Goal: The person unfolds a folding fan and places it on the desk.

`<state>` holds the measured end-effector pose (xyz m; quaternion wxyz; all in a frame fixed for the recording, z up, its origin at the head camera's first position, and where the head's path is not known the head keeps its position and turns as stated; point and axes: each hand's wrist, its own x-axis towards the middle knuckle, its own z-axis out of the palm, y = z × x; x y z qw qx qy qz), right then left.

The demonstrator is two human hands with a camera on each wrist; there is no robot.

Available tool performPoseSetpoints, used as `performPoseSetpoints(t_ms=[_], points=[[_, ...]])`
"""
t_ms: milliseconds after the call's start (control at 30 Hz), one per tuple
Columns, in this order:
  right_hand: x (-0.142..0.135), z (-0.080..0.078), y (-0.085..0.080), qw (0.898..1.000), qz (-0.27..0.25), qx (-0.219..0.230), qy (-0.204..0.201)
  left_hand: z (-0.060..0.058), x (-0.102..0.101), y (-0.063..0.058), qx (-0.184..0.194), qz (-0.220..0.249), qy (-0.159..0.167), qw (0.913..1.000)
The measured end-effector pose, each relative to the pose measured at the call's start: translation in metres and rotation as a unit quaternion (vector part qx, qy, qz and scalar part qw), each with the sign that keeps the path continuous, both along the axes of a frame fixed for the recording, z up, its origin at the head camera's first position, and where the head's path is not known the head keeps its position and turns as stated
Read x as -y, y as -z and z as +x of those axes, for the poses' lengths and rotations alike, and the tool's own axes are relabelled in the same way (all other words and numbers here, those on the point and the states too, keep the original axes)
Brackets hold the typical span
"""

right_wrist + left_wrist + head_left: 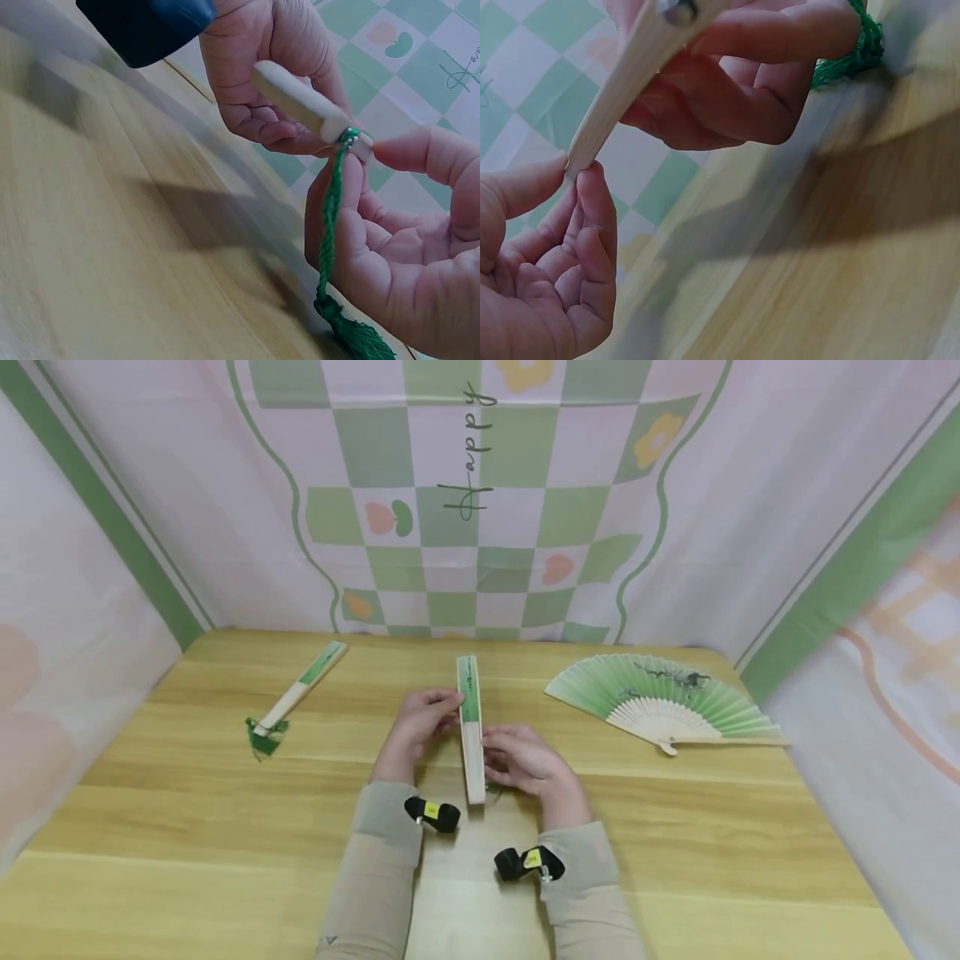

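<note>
A folded hand fan (470,727) with green leaf and pale ribs stands nearly upright between both hands, above the wooden table. My left hand (420,722) pinches its left side, at the green part, between thumb and fingertips. Lower down on the other side, my right hand (521,758) pinches the pale ribs. In the right wrist view a green tassel (328,225) hangs from the fan's pivot end, beside the right fingers (352,187). The left wrist view shows the left thumb and index finger on the fan's narrow edge (600,124).
On the table's left lies another folded fan (300,689) with a green tassel (264,739). An opened green fan (667,693) with a dark branch print lies at the right. Behind the wooden table (187,827) hangs a checkered cloth (450,518).
</note>
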<state>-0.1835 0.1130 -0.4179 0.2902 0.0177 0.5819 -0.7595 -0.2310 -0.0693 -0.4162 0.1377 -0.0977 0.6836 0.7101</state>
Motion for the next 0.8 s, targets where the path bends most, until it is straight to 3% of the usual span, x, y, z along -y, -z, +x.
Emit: performPoseSetpoints(t_ms=[433,800], points=[[-0.0054,-0.0040,0.0041,0.999,0.013,-0.012,-0.034,-0.0001,0.0006,-0.0019,-0.012,-0.009,0.015,0.9998],[-0.0077,-0.0038,0.0046,1.000,-0.006,-0.004,-0.024,-0.0012,-0.0025,-0.0016,-0.017,-0.002,0.006,0.9998]])
